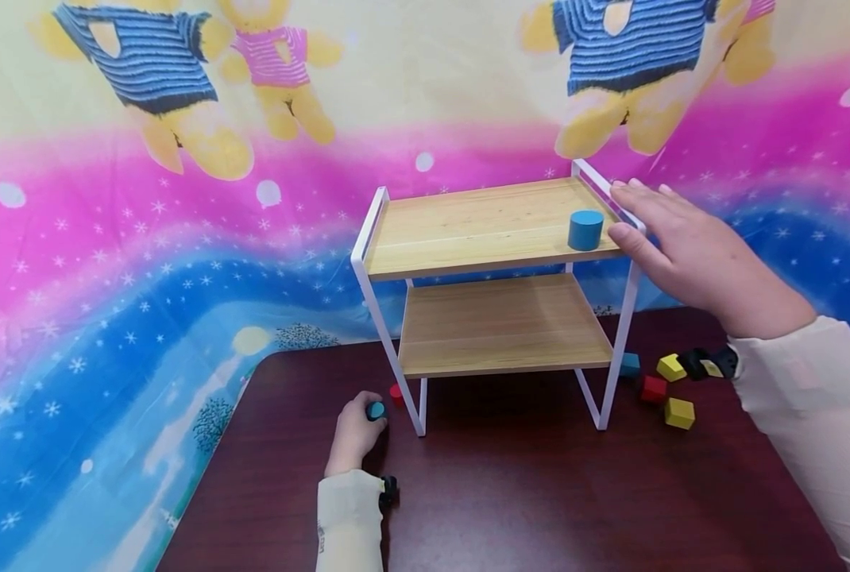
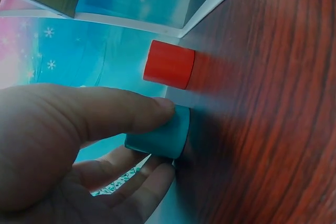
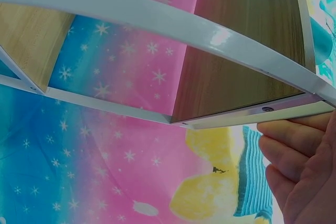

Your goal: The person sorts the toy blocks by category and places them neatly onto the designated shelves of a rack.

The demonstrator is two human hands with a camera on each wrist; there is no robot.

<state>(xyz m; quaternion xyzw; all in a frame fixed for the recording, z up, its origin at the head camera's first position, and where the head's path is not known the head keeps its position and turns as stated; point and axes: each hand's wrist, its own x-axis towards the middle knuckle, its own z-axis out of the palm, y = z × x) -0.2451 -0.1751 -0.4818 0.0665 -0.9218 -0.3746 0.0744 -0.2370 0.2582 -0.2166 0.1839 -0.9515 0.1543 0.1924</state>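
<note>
My left hand (image 1: 353,435) is low on the table, left of the shelf rack. Its thumb and fingers pinch a blue cylinder block (image 2: 164,136), which stands with its base at the tabletop. A red cylinder block (image 2: 169,65) sits just beyond it, near the rack's left leg. My right hand (image 1: 714,258) is up at the right end of the two-tier rack (image 1: 461,226), fingers straight and resting along the white side rail (image 3: 226,38). Close to that thumb, another blue cylinder (image 1: 585,230) stands on the upper shelf at its front right corner.
Right of the rack, several blocks lie on the dark table (image 1: 504,500): a red one (image 1: 654,389), a yellow one (image 1: 679,414), another yellow one (image 1: 671,367) and a blue one (image 1: 629,365). A printed cloth (image 1: 146,342) hangs behind the table.
</note>
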